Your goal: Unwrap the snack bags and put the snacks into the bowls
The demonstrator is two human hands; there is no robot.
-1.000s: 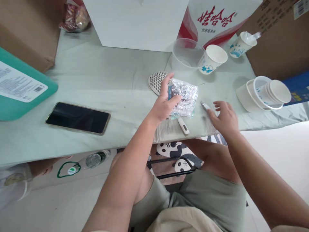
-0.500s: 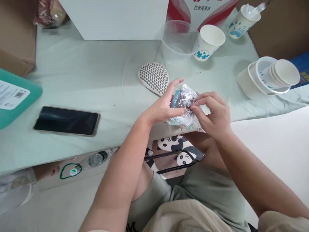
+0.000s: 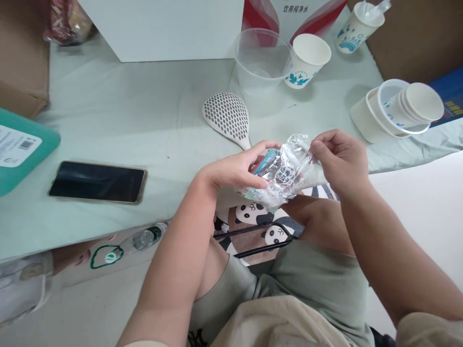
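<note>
My left hand grips a bunch of crinkled clear plastic wrappers and a snack packet with a white label printed in Chinese characters for melon seeds. A blue-edged piece of packaging shows between its thumb and fingers. To the right, my right hand is closed, its thumb and forefinger pinching the packet's clear edge. The bunch hangs at the table's front edge, above my legs. Just beyond my left hand, a slotted strainer ladle lies on the table, with part of its handle hidden behind the hand.
A clear plastic tub and a paper cup stand behind the ladle. Stacked cups sit in a white container at right. A phone and a green jug are at left. A large white box stands at the back.
My right hand has moved right and pulled the packet's clear edge outward, so the printed label now shows. My left hand has shifted slightly down and left with the bunch.
</note>
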